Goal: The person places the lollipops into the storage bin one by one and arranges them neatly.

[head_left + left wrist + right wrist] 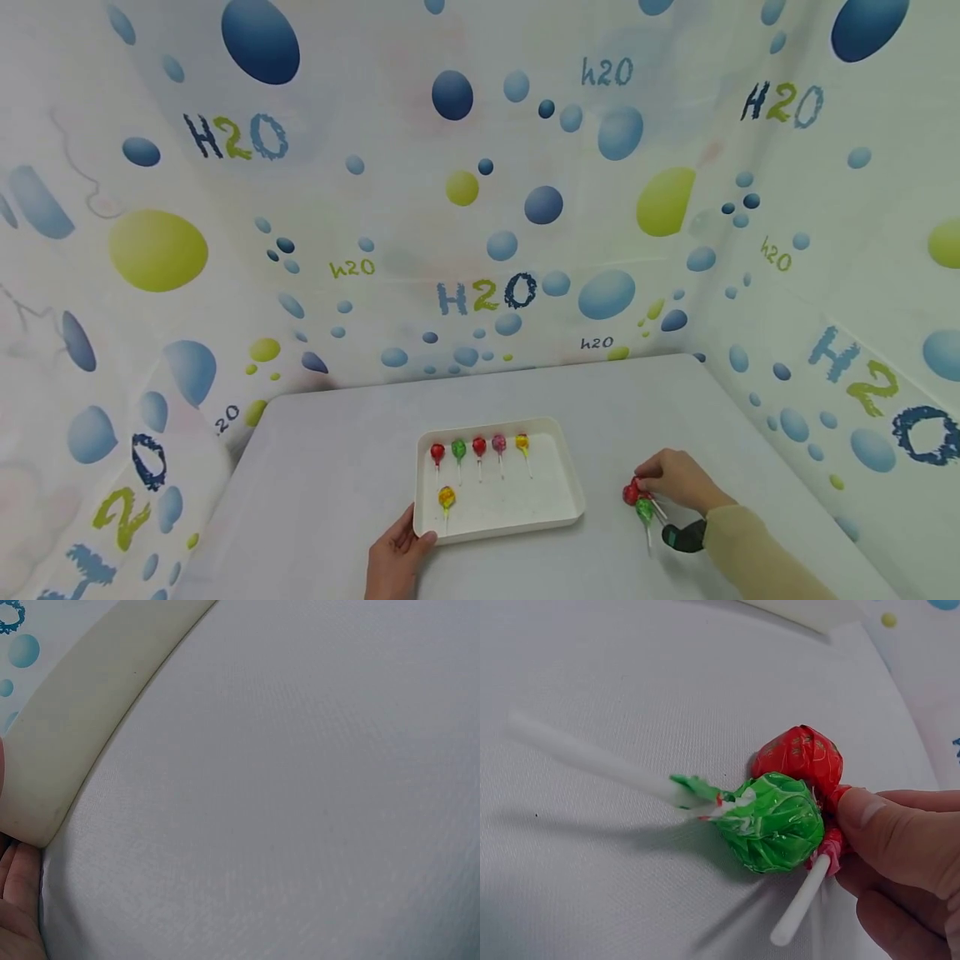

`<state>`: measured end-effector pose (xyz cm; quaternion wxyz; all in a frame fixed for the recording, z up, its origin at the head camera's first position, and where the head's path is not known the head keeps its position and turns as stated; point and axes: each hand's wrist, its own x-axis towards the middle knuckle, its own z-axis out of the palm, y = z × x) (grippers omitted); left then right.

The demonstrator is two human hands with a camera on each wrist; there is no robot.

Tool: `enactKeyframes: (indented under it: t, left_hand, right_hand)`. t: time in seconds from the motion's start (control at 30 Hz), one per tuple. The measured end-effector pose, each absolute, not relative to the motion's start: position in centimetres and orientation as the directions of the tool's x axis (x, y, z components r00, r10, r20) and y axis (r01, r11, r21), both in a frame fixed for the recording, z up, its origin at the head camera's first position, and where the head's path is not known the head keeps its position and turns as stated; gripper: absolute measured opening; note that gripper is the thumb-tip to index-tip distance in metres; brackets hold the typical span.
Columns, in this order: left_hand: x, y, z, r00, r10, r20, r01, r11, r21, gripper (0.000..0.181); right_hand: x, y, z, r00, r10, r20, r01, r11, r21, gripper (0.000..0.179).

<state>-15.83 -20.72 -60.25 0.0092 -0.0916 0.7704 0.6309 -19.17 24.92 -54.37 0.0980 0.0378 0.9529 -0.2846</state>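
My left hand [396, 557] grips the near left corner of a white tray [517, 528], thumb over the rim. The left wrist view shows the tray's side wall [97, 712] and part of that hand. Inside the tray lie wrapped lollipops: several in a back row, including a green lollipop [458, 448], and one yellow-orange lollipop [447, 497] in front. To the tray's right, my right hand [678, 479] pinches a red lollipop [831, 844] between thumb and fingers. Against it are a green lollipop [772, 825] and another red lollipop [799, 757]. The fingers partly hide the pinched one.
A white cloth-covered table [337, 467] lies under everything. White sheets [405, 208] printed with blue and green bubbles and H2O lettering stand at the back and both sides. A dark band with a small device [684, 536] sits at my right wrist.
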Motion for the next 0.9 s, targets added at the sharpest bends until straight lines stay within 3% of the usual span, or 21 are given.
enactKeyframes:
  t: [0.67,0.9]
  left_hand:
    - [-15.6,-20.6,-59.9,-0.981,-0.14,-0.132,-0.158,0.197,0.968,0.075]
    - [-15.7,-20.6,-59.9,-0.98,-0.14,-0.139,-0.164,0.181,0.97,0.075]
  right_hand:
    - [-19.8,25.8,-52.6,-0.995,-0.001,-0.097,0.056,0.811,-0.582,0.026]
    - [-21.1,23.4,-51.1,-0.999,0.021,-0.042,0.043,0.772,-0.634,0.024]
